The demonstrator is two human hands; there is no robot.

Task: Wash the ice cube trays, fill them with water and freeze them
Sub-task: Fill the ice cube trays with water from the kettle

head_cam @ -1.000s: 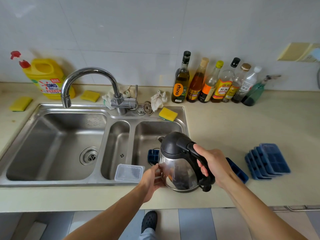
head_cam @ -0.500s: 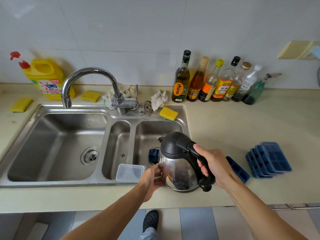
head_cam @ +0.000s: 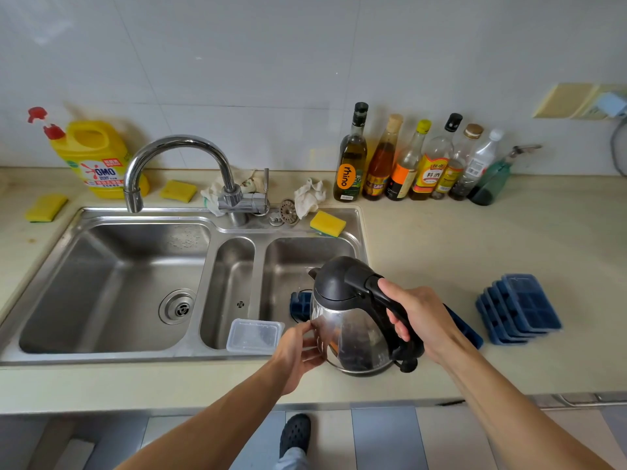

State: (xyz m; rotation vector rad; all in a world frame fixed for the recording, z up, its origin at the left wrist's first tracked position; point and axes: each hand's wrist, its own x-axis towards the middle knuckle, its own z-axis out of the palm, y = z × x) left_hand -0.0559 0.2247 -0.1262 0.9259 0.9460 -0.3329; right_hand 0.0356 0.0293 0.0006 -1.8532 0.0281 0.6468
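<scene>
A steel kettle (head_cam: 353, 337) with a black lid stands at the counter's front edge, by the right sink basin. My right hand (head_cam: 420, 320) grips its black handle. My left hand (head_cam: 298, 351) touches the kettle's steel side with relaxed fingers. One blue ice cube tray (head_cam: 300, 305) shows in the right basin behind the kettle. Another blue tray (head_cam: 466, 329) lies on the counter behind my right hand, mostly hidden. A stack of several blue trays (head_cam: 519, 308) sits on the counter to the right.
A clear plastic box (head_cam: 254, 335) rests on the sink's front rim. The faucet (head_cam: 176, 154) arcs over the large left basin (head_cam: 112, 283). Yellow sponges (head_cam: 327, 223), a detergent jug (head_cam: 95, 157), rags and a row of bottles (head_cam: 407, 164) line the back wall.
</scene>
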